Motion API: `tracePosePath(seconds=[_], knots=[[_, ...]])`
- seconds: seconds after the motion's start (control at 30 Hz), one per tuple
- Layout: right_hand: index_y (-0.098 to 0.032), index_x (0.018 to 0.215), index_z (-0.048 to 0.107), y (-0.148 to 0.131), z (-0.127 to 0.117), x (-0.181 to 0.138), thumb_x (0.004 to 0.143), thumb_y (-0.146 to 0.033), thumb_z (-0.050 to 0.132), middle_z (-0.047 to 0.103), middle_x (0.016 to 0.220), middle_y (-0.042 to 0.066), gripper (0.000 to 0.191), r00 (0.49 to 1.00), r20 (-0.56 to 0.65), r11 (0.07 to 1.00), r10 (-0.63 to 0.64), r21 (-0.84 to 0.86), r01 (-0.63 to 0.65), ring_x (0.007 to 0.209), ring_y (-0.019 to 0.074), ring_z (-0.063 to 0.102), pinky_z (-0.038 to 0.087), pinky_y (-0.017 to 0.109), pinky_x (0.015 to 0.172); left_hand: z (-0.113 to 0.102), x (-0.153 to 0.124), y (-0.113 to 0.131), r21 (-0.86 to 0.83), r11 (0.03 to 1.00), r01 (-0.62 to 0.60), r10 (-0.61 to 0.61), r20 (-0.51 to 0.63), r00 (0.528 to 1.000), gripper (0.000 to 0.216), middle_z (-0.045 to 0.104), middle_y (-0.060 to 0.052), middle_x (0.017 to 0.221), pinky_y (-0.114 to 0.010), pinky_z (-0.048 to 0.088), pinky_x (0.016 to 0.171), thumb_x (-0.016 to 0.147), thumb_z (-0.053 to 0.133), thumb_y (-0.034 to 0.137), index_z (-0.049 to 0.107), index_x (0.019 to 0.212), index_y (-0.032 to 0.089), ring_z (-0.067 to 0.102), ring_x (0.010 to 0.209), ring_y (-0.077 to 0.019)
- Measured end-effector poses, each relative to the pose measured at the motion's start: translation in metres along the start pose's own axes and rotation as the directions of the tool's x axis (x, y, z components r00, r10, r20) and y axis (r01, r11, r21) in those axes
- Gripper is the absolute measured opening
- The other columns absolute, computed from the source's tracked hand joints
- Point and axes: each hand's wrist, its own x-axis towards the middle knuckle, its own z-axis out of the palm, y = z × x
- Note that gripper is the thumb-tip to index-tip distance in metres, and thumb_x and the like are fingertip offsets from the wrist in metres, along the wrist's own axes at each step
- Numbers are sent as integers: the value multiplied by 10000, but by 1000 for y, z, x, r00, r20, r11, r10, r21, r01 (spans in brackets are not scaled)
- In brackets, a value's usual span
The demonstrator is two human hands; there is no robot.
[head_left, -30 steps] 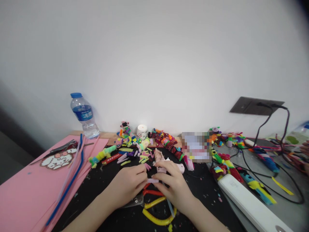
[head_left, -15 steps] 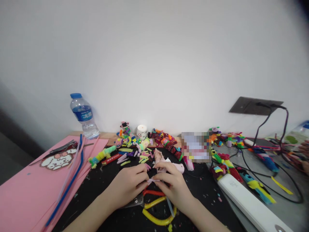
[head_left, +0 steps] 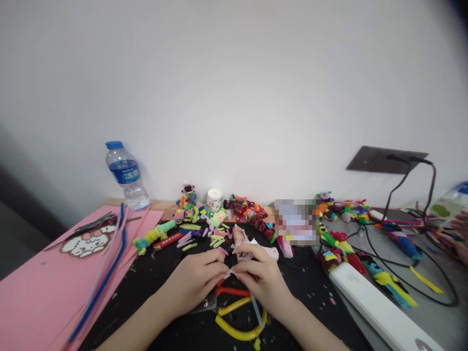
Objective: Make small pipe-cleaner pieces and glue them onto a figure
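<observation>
My left hand (head_left: 199, 278) and my right hand (head_left: 261, 280) meet over the black mat (head_left: 146, 302), thumbs and fingertips pinched together. Between them is a short pale lilac pipe cleaner piece (head_left: 230, 274), mostly covered by the fingers. Just below lie pliers with red and yellow handles (head_left: 241, 336), their metal head partly under my left hand. A translucent stick (head_left: 258, 312) crosses near the handles. Behind my right hand a pale pink tool (head_left: 272, 252) is partly hidden. Cut pipe cleaner pieces (head_left: 218, 241), yellow-green and lilac, lie scattered beyond my fingertips.
Pink sheets (head_left: 32, 292) at left carry scissors (head_left: 97, 222) and long pipe cleaners (head_left: 106, 287). A water bottle (head_left: 126, 175) leans against the wall. Fuzzy colourful figures (head_left: 256, 219) line the back. At right are a white device (head_left: 380, 307), black cables (head_left: 449, 273) and another person's hand (head_left: 461, 224).
My fingertips have drawn slightly closer together and the lilac piece between them sits at a changed angle, less of it showing. Everything else looks the same.
</observation>
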Motion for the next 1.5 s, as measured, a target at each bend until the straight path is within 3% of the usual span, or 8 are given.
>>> tracePosePath(seconds=[0.33, 0.73, 1.0, 1.2, 1.5], knots=[[-185, 798, 700, -1, -1, 1, 767, -69, 598, 609, 995, 76, 158, 1000, 17, 999, 18, 34, -19, 942, 192, 573, 459, 316, 829, 2, 0, -2, 0, 1000, -6, 6, 21, 1000, 256, 575, -24, 813, -209, 391, 647, 921, 369, 177, 625, 919, 191, 537, 734, -124], [-195, 781, 695, 0, -7, 3, 758, -59, 608, 589, 1045, 70, 163, 997, -7, 995, 72, 70, -71, 880, 173, 576, 472, 294, 783, 1, 1, -5, -29, 999, 33, -35, -57, 998, 179, 587, -26, 905, -197, 409, 719, 889, 443, 152, 611, 932, 194, 553, 814, -118], [-190, 757, 684, 1, -8, 3, 764, -62, 598, 607, 1015, 70, 154, 998, -16, 995, 61, 76, -60, 871, 175, 575, 479, 296, 764, 0, 0, -8, -20, 999, 30, -31, -80, 996, 200, 577, -16, 826, -194, 407, 661, 897, 428, 165, 624, 866, 188, 544, 743, -107], [-210, 785, 693, 3, -8, 2, 772, -92, 600, 618, 1032, 65, 150, 994, -39, 993, 99, 69, -96, 887, 185, 578, 481, 326, 800, -3, -1, -14, -10, 999, 34, -35, -118, 992, 184, 592, -35, 917, -222, 432, 721, 884, 453, 168, 614, 968, 201, 563, 824, -128], [-206, 793, 705, 3, -8, 3, 773, -102, 602, 614, 1027, 72, 148, 994, -32, 992, 105, 71, -102, 860, 180, 582, 489, 317, 779, -7, 1, -12, -11, 1000, 16, -17, -67, 998, 200, 586, -36, 894, -211, 415, 698, 907, 411, 169, 609, 917, 193, 555, 818, -126]])
